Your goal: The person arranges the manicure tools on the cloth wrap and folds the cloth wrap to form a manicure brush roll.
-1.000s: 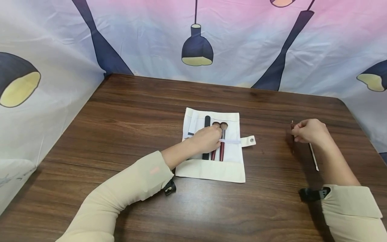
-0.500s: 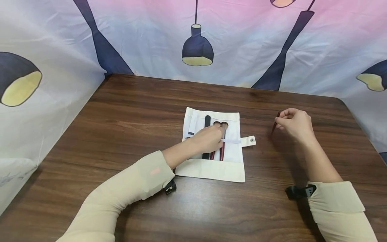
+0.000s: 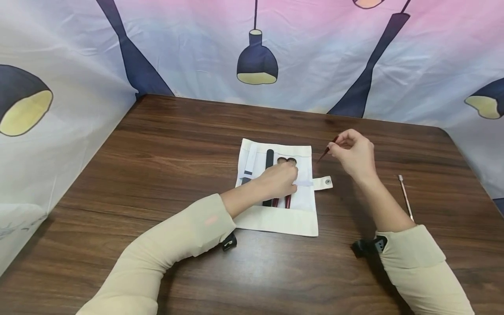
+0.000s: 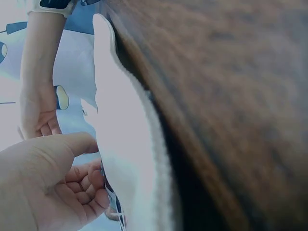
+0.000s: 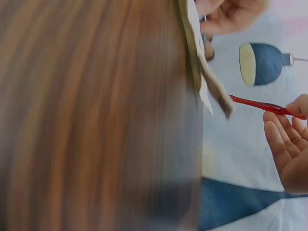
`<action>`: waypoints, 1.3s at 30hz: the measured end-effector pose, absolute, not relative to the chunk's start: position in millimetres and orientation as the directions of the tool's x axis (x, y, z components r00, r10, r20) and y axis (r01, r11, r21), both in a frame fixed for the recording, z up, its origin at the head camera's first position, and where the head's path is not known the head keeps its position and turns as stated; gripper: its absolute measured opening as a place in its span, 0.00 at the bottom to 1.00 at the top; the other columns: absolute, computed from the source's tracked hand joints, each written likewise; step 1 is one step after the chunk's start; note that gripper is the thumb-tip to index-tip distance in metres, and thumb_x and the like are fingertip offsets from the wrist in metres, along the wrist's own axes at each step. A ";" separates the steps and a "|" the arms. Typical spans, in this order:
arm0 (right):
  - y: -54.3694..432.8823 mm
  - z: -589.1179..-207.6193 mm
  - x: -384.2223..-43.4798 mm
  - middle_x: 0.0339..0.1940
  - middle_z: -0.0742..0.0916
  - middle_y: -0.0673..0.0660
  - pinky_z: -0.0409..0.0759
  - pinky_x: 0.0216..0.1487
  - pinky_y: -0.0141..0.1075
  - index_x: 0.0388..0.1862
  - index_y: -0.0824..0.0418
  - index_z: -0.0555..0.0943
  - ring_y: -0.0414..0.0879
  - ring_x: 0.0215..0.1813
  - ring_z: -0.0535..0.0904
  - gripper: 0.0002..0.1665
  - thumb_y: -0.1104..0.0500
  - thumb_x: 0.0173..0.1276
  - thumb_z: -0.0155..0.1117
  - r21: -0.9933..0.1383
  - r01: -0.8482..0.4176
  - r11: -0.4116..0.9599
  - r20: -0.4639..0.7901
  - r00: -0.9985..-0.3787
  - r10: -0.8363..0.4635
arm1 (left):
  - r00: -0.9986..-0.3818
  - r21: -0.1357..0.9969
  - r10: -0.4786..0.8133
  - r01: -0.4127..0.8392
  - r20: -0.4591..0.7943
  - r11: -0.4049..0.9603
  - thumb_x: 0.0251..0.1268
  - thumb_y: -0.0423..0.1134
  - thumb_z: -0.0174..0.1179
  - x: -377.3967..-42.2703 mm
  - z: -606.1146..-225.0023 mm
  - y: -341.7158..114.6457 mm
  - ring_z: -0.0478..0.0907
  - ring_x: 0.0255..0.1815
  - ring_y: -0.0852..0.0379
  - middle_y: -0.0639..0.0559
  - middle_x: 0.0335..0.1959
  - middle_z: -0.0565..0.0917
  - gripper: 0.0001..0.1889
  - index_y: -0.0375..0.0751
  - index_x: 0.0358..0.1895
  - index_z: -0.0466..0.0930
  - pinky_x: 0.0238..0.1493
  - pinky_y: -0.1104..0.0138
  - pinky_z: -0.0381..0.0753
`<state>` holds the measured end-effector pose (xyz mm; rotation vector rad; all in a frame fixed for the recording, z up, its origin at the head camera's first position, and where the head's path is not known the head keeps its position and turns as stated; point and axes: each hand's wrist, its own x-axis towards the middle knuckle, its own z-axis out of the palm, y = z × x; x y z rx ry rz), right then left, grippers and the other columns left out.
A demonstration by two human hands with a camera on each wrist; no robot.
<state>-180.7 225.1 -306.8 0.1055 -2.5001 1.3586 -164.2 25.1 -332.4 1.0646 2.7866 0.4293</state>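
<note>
A white cloth brush roll [image 3: 285,222] lies spread on the table. My left hand [image 3: 277,180] is over its middle, fingers curled at the elastic band [image 3: 304,183], which it pinches. Beneath that hand lie two red-handled makeup brushes [image 3: 288,202] with fluffy heads, partly hidden. A black flat file [image 3: 269,157] and a white flat tool [image 3: 250,161] are to their left. My right hand [image 3: 354,155] pinches a slim red makeup brush [image 5: 260,104] above the table, just right of the roll. Its thin end slants down toward the roll; the other end is hidden by the fingers.
A thin silver stick [image 3: 405,197] lies on the wooden table [image 3: 157,162] at the right, partly behind the right forearm. The roll's snap strap [image 3: 323,183] sticks out to the right. A printed cloth backdrop [image 3: 197,52] hangs behind the table's far edge.
My right hand has moved left from beside the silver stick toward the roll, carrying the slim red brush, which now tilts more. The left hand has shifted slightly right over the roll.
</note>
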 end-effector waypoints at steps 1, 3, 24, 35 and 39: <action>222.0 -306.7 -180.9 0.28 0.84 0.54 0.77 0.27 0.25 0.31 0.69 0.74 0.30 0.24 0.79 0.08 0.65 0.59 0.63 -0.810 -0.206 0.549 0.279 -0.959 0.052 | -0.743 0.312 0.669 0.632 -0.017 0.710 0.56 0.34 0.59 -164.8 -332.5 25.6 0.72 0.24 0.59 0.49 0.29 0.78 0.05 0.36 0.30 0.80 0.23 0.70 0.71; 217.1 -307.4 -182.1 0.27 0.84 0.55 0.76 0.27 0.25 0.31 0.69 0.74 0.32 0.24 0.79 0.08 0.65 0.59 0.63 -0.802 -0.203 0.562 0.250 -0.968 0.008 | -0.744 0.325 0.667 0.626 -0.021 0.709 0.55 0.34 0.59 -165.5 -332.7 26.4 0.74 0.25 0.58 0.48 0.31 0.80 0.05 0.36 0.33 0.81 0.26 0.69 0.73; 196.5 -316.5 -197.4 0.29 0.84 0.60 0.81 0.32 0.37 0.43 0.71 0.69 0.44 0.26 0.83 0.14 0.67 0.61 0.59 -0.862 -0.008 0.507 -0.081 -0.985 -0.153 | -0.762 0.373 0.645 0.583 -0.055 0.721 0.55 0.31 0.59 -165.9 -332.7 30.0 0.69 0.22 0.59 0.52 0.24 0.75 0.03 0.38 0.26 0.77 0.22 0.72 0.66; 193.0 -321.8 -198.0 0.30 0.84 0.62 0.81 0.31 0.37 0.48 0.69 0.67 0.46 0.26 0.82 0.20 0.64 0.61 0.62 -0.815 0.067 0.575 -0.209 -0.960 -0.185 | -0.761 0.343 0.647 0.595 -0.052 0.727 0.55 0.34 0.61 -165.5 -335.9 31.9 0.69 0.23 0.58 0.53 0.24 0.73 0.07 0.40 0.22 0.74 0.23 0.70 0.68; 191.6 -324.0 -197.5 0.26 0.83 0.61 0.80 0.29 0.36 0.47 0.72 0.66 0.44 0.24 0.81 0.19 0.66 0.60 0.60 -0.802 0.086 0.591 -0.285 -0.925 -0.252 | -0.761 0.339 0.647 0.595 -0.056 0.729 0.55 0.35 0.61 -165.7 -336.3 32.1 0.67 0.21 0.60 0.53 0.23 0.71 0.11 0.42 0.18 0.71 0.20 0.71 0.65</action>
